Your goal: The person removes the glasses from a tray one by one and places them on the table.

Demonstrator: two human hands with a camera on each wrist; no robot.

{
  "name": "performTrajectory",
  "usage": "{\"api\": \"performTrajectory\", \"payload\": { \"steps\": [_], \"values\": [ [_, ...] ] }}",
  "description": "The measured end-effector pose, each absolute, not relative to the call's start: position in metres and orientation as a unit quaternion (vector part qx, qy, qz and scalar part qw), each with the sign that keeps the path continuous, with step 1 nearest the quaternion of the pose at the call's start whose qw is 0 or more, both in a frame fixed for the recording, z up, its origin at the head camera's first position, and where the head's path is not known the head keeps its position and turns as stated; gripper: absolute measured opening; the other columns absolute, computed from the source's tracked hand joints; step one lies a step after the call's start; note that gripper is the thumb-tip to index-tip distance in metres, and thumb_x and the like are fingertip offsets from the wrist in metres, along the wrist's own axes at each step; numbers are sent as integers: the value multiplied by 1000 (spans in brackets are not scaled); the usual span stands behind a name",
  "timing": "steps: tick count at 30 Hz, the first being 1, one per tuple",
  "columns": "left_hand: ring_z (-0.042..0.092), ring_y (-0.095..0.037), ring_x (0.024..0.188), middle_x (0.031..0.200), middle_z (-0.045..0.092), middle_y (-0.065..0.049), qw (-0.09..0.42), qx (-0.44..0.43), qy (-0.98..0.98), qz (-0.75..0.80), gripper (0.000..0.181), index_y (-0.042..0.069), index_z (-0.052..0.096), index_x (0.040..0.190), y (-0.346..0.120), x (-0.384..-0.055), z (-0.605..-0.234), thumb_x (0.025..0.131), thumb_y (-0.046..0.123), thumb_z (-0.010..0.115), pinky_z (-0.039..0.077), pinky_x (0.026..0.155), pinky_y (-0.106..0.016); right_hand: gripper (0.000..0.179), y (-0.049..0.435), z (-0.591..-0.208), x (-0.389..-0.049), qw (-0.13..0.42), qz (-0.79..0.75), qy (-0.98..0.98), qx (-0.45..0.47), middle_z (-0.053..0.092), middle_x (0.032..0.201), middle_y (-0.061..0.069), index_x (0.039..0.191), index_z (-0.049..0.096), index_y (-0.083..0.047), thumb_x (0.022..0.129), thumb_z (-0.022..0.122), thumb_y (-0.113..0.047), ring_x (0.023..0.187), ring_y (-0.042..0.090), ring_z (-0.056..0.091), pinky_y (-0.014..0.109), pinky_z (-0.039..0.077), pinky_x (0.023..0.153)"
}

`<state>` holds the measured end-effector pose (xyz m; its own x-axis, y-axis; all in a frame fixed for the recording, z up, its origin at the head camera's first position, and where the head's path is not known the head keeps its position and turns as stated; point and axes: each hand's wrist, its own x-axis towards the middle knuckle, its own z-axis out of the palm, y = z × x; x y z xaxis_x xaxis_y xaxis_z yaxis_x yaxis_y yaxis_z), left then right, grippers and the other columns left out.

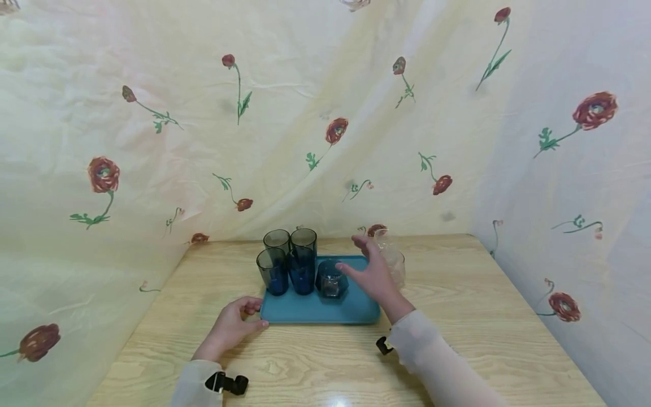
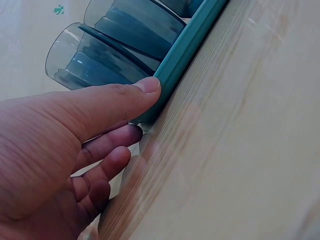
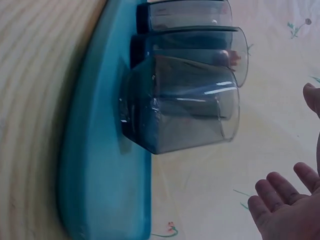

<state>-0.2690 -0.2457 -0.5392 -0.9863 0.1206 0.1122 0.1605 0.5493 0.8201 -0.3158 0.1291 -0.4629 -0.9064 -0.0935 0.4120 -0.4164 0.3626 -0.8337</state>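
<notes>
A blue tray (image 1: 320,314) lies on the wooden table with several tall smoky tumblers (image 1: 303,271) grouped at its left end. Beside them stands a shorter faceted glass (image 1: 332,281), upright on the tray; its angular sides show close up in the right wrist view. My left hand (image 1: 235,325) holds the tray's near left corner, the thumb (image 2: 142,87) on its edge and the other fingers bent below and beside it. Above the tray's right part, my right hand (image 1: 375,274) is spread, thumb apart from the fingers, with nothing in it.
Clear glasses (image 1: 396,265) stand just right of the tray, partly behind my right hand. A flower-printed cloth (image 1: 325,113) hangs behind the table and along both sides. Bare wooden tabletop (image 1: 325,362) lies in front of the tray.
</notes>
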Motion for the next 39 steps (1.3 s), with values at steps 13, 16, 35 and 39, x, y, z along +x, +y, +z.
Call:
{"api": "performTrajectory", "payload": {
  "steps": [13, 16, 35, 39],
  "values": [
    [62, -15, 100, 107, 68, 2, 20, -76, -881, -466, 50, 9, 72, 126, -244, -269, -537, 81, 17, 93, 51, 95, -42, 83, 116, -477, -314, 74, 545, -823, 144, 44, 160, 11, 156, 41, -10, 90, 86, -29, 149, 33, 39, 51, 32, 121],
    [62, -15, 100, 107, 68, 2, 19, -77, -882, -465, 50, 9, 72, 126, -244, -269, -536, 81, 17, 93, 51, 95, -42, 87, 116, -481, -315, 63, 544, -824, 144, 43, 161, 11, 158, 40, -10, 88, 88, -32, 150, 33, 38, 52, 32, 121],
    [62, -15, 98, 106, 68, 2, 22, -74, -884, -460, 50, 9, 73, 124, -243, -268, -537, 80, 17, 94, 51, 94, -43, 86, 116, -501, -317, 10, 542, -825, 162, 45, 159, 13, 160, 37, -10, 91, 86, -23, 144, 37, 44, 57, 39, 115],
    [62, -15, 98, 106, 68, 2, 21, -73, -885, -460, 49, 10, 73, 124, -243, -268, -536, 81, 17, 93, 51, 94, -42, 85, 115, -501, -316, 3, 527, -836, 155, 45, 159, 14, 160, 37, -13, 91, 86, -25, 143, 40, 46, 58, 41, 113]
  ]
}}
